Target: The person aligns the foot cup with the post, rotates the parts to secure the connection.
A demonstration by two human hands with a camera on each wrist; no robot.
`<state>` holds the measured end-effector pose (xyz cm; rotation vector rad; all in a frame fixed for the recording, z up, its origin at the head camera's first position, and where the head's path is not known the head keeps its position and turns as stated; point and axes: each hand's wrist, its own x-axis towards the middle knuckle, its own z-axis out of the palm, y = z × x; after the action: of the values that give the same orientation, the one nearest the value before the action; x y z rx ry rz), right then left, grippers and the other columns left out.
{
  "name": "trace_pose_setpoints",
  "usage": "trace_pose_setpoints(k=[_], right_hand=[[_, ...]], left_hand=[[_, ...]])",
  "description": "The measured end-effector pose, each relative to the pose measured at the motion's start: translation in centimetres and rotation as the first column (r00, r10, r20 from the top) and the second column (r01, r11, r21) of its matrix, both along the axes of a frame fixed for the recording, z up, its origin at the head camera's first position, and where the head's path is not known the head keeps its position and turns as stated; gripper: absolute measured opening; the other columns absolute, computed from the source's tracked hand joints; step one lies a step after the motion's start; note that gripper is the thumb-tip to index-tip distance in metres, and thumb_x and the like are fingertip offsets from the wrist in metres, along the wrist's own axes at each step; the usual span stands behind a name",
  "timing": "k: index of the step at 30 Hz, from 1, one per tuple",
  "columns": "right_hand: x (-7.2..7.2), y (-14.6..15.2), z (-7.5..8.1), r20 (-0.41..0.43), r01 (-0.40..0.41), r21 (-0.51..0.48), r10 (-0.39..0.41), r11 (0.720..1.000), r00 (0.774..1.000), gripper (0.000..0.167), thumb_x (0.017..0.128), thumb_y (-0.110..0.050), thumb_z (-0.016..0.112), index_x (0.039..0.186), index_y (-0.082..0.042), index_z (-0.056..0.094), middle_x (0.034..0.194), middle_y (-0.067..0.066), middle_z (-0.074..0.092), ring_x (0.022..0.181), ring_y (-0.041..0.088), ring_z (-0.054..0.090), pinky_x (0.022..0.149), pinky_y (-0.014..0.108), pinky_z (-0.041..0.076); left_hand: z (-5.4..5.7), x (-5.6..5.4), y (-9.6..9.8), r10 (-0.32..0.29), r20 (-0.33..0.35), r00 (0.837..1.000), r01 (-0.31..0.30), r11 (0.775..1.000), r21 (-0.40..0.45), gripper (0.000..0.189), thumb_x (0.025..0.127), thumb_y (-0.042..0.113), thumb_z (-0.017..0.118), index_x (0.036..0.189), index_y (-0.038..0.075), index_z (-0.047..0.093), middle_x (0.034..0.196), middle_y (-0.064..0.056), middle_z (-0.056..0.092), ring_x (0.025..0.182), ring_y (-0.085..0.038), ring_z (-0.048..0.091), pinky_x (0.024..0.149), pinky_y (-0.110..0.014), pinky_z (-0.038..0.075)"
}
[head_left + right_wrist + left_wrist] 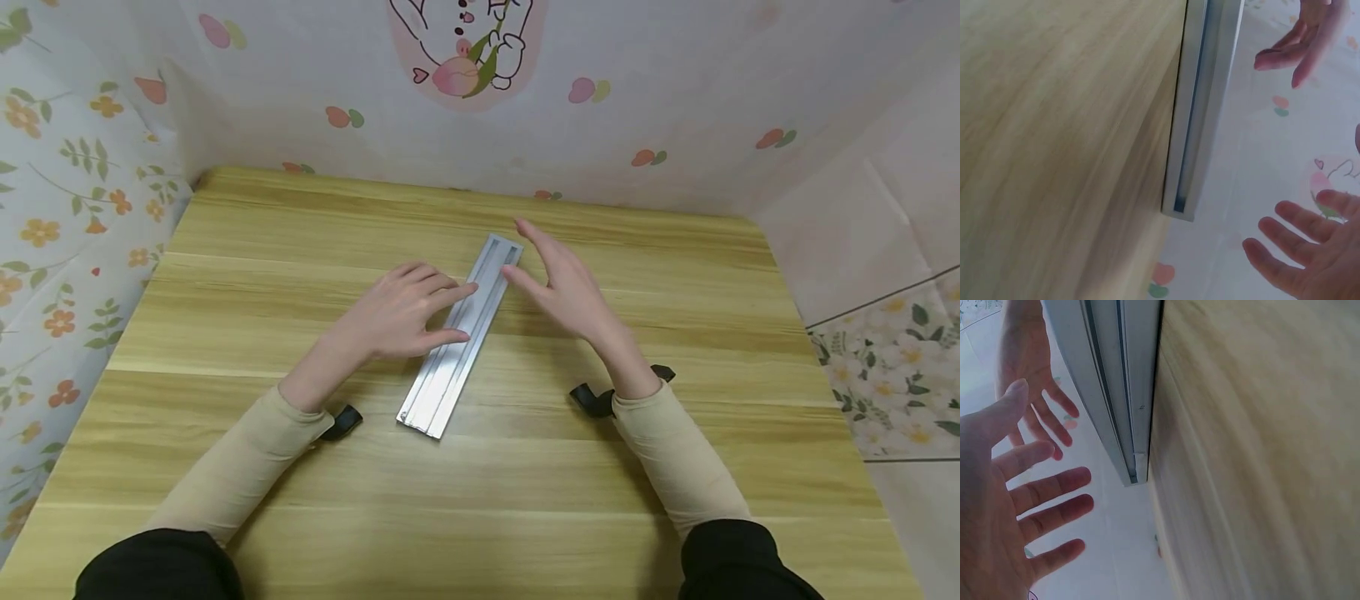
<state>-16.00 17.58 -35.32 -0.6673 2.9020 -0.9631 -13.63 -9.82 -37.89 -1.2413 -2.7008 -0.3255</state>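
Observation:
A silver grooved metal bar [438, 379], like an aluminium profile, lies slanted on the wooden table, its far end leaning to the right. My left hand [401, 312] hovers over the bar's left side, fingers loosely extended, holding nothing. To the right of the bar's far end, my right hand [566, 287] has its thumb and fingers spread apart, also with nothing in it. In the left wrist view, a gap shows between my left fingers [1054, 490] and the bar [1107, 375]. The right wrist view likewise shows my right hand [1316, 250] apart from the bar [1200, 112].
The wood-grain table [525, 500] stretches around the bar. Behind it hangs a white cloth [675, 100] with fruit prints, and a flowered cloth [67, 275] hangs at the left. Black wrist mounts [592, 402] stick out at both sleeves.

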Motion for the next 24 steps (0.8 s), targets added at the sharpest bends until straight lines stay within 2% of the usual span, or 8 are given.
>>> trace_pose_setpoints(k=[5, 10, 16, 21, 24], right_hand=[[-0.7, -0.5, -0.2, 0.047, 0.014, -0.028, -0.013, 1.0, 0.999, 0.077, 0.1, -0.06, 0.052, 0.165, -0.029, 0.024, 0.168, 0.002, 0.035, 0.155, 0.026, 0.034, 0.123, 0.056, 0.029], [-1.4, -0.6, -0.6, 0.067, 0.037, -0.021, -0.036, 0.999, 0.997, 0.079, 0.101, -0.059, 0.052, 0.165, -0.022, 0.026, 0.167, 0.005, 0.035, 0.154, 0.029, 0.034, 0.123, 0.057, 0.028], [-2.3, -0.7, -1.1, 0.13, 0.127, -0.09, -0.114, 0.988, 0.985, 0.076, 0.101, -0.058, 0.053, 0.162, -0.018, 0.032, 0.163, 0.013, 0.042, 0.149, 0.033, 0.041, 0.116, 0.057, 0.04], [-2.9, -0.9, -1.4, 0.195, 0.178, -0.105, -0.155, 0.978, 0.968, 0.074, 0.101, -0.058, 0.053, 0.161, -0.018, 0.034, 0.161, 0.017, 0.044, 0.146, 0.037, 0.045, 0.114, 0.057, 0.042], [-3.2, -1.0, -1.6, 0.229, 0.198, -0.09, -0.173, 0.976, 0.958, 0.076, 0.1, -0.059, 0.052, 0.161, -0.018, 0.035, 0.16, 0.018, 0.044, 0.144, 0.038, 0.047, 0.115, 0.057, 0.041]], left_hand=[[0.0, 0.1, -0.1, 0.042, 0.027, 0.999, -0.042, 0.999, -0.003, 0.071, 0.095, 0.066, 0.054, 0.15, 0.021, 0.055, 0.129, -0.007, 0.072, 0.124, -0.031, 0.063, 0.107, -0.052, 0.048], [0.2, 0.2, -0.1, 0.075, 0.043, 0.996, -0.074, 0.997, -0.01, 0.073, 0.095, 0.066, 0.055, 0.152, 0.021, 0.052, 0.127, -0.009, 0.072, 0.121, -0.032, 0.065, 0.106, -0.052, 0.05], [0.2, 0.1, -0.1, 0.113, 0.055, 0.992, -0.111, 0.993, -0.028, 0.073, 0.095, 0.065, 0.056, 0.152, 0.02, 0.052, 0.127, -0.012, 0.072, 0.121, -0.033, 0.065, 0.103, -0.051, 0.052], [0.0, 0.1, -0.1, 0.156, 0.077, 0.985, -0.155, 0.988, -0.026, 0.071, 0.094, 0.063, 0.06, 0.144, 0.013, 0.06, 0.127, -0.015, 0.072, 0.119, -0.035, 0.066, 0.09, -0.049, 0.058], [-0.1, 0.1, -0.1, 0.205, 0.13, 0.97, -0.202, 0.979, -0.038, 0.069, 0.093, 0.064, 0.061, 0.135, 0.009, 0.066, 0.129, -0.016, 0.071, 0.12, -0.036, 0.066, 0.086, -0.048, 0.059]])
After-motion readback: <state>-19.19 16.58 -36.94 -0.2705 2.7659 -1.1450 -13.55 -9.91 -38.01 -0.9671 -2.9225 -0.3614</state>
